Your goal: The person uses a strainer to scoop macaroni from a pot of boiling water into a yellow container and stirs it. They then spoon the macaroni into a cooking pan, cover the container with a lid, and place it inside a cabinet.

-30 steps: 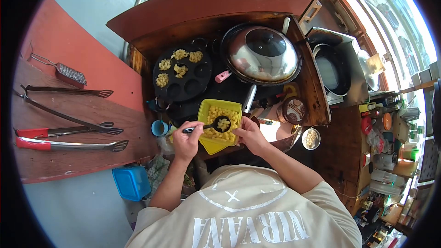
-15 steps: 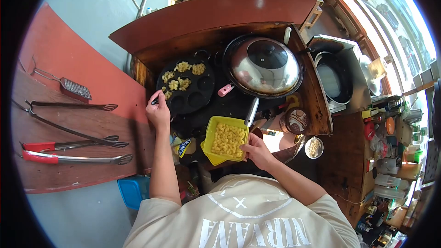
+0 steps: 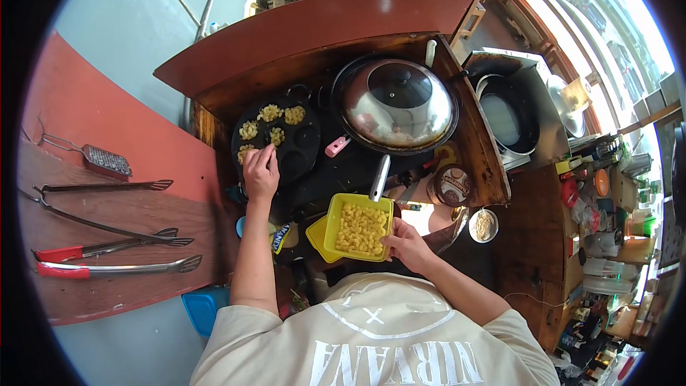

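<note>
My left hand point(image 3: 261, 171) is over the lower left part of the black round moulded pan point(image 3: 307, 144), its fingers pinched together at the macaroni; what they hold, if anything, is hidden. Small heaps of yellow macaroni point(image 3: 270, 112) lie in several of the pan's hollows. My right hand point(image 3: 409, 243) grips the right side of a yellow-green square container point(image 3: 333, 223) full of macaroni point(image 3: 361, 229). Below and left of it is a yellow lid point(image 3: 319, 241).
A wok under a domed metal lid point(image 3: 397, 104) stands right of the pan, its handle toward the container. Tongs point(image 3: 121, 269) and a grater point(image 3: 107, 161) lie on the left board. A small white bowl point(image 3: 483, 226) and brown-lidded tub point(image 3: 454, 184) are at right.
My left hand has moved from the pan's handle to over its hollows, and macaroni there is rearranged. The container has shifted slightly and turned in my right hand. The camera view has shifted.
</note>
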The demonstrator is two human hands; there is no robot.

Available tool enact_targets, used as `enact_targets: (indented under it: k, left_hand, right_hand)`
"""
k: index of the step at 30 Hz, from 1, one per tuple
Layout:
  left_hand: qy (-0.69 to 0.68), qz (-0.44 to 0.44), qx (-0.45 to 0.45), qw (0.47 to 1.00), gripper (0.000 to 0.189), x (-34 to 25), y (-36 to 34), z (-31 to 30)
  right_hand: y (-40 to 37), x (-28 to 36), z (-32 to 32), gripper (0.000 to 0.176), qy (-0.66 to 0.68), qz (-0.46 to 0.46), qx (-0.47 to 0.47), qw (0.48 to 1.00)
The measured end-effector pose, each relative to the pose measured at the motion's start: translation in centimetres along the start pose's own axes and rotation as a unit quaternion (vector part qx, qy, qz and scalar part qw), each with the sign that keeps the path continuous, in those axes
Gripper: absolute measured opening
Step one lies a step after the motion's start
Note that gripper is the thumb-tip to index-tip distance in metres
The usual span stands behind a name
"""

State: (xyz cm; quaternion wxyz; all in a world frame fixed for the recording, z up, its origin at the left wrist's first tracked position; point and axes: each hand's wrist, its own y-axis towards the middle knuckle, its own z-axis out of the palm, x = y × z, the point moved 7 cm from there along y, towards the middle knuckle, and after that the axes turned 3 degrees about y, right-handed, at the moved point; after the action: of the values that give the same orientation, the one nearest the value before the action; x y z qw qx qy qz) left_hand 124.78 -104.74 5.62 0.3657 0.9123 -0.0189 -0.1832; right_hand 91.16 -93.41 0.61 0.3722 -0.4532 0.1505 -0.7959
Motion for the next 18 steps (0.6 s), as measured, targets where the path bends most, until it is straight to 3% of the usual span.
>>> enact_targets:
  k: [2, 12, 14, 18]
  left_hand:
    - [0.037, 0.058, 0.026, 0.997, 0.018, -0.8, -0.2, 0.1]
    - [0.044, 0.033, -0.02, 0.998, 0.018, -0.5, 0.0, -1.7]
    - [0.042, 0.044, 0.058, 0.996, 0.017, -0.6, -0.5, -0.7]
    - [0.055, 0.019, -0.014, 0.998, 0.017, 0.5, -0.2, -1.7]
  right_hand:
    - [-0.1, -0.1, -0.1, 0.019, 0.0, 0.0, 0.002, 1.0]
    - [-0.4, -0.2, 0.5, 0.02, -0.004, 0.012, 0.011, 1.0]
    - [-0.4, -0.3, 0.6, 0.02, -0.006, 0.013, 0.017, 1.0]
    - [-0.8, -0.3, 0.7, 0.019, -0.013, 0.019, 0.009, 1.0]
